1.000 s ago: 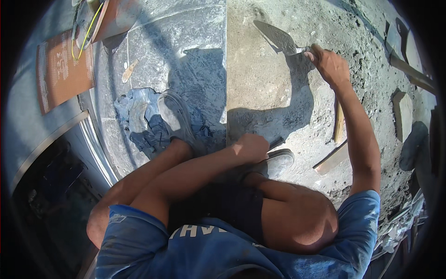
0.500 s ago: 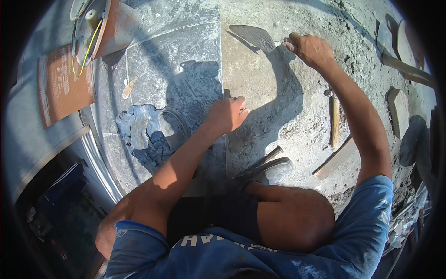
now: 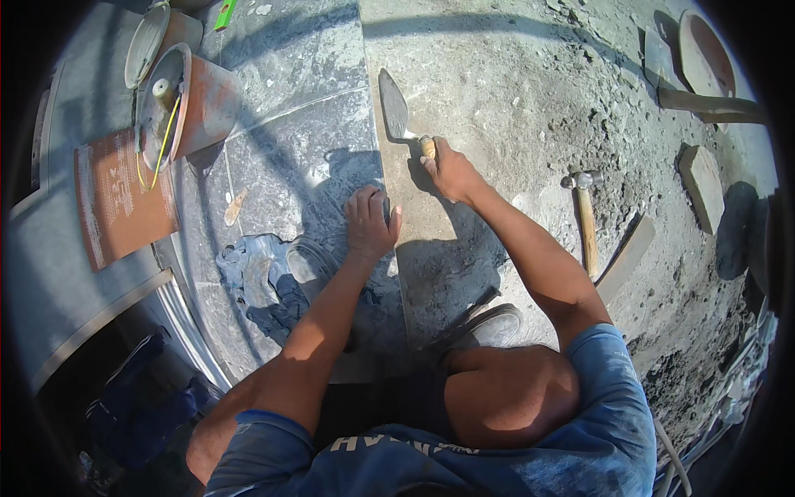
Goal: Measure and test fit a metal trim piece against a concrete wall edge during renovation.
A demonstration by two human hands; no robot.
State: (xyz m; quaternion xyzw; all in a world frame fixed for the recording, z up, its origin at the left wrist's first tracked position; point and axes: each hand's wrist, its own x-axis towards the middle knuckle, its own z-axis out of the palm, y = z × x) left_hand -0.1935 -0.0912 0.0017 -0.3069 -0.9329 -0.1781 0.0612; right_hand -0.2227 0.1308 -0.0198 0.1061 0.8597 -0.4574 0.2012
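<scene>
In my right hand point(image 3: 454, 172) is the wooden handle of a pointed trowel point(image 3: 393, 103). Its grey blade points away from me, low over the sandy bed beside the tile edge. My left hand point(image 3: 370, 222) is closed at the border of the dusty grey tiles point(image 3: 286, 124), its fingers bent round a small dark object point(image 3: 387, 209) that is mostly hidden. A crumpled blue cloth point(image 3: 255, 277) lies left of that hand, by my shoe point(image 3: 310, 263). On the rough ground to the right rests a hammer point(image 3: 586, 219) with a wooden handle.
An orange bucket point(image 3: 203, 108) with a yellow cord stands at the left, near a terracotta-coloured panel point(image 3: 124, 199). A narrow strip point(image 3: 625, 258) lies beyond the hammer. Farther right are a stone piece point(image 3: 702, 189), a long wooden handle point(image 3: 712, 104) and a round basin point(image 3: 708, 54).
My right hand has drawn the trowel left and nearer, and its blade has swung to point away from me. The left hand has shifted left onto the tiles. The view has shifted too.
</scene>
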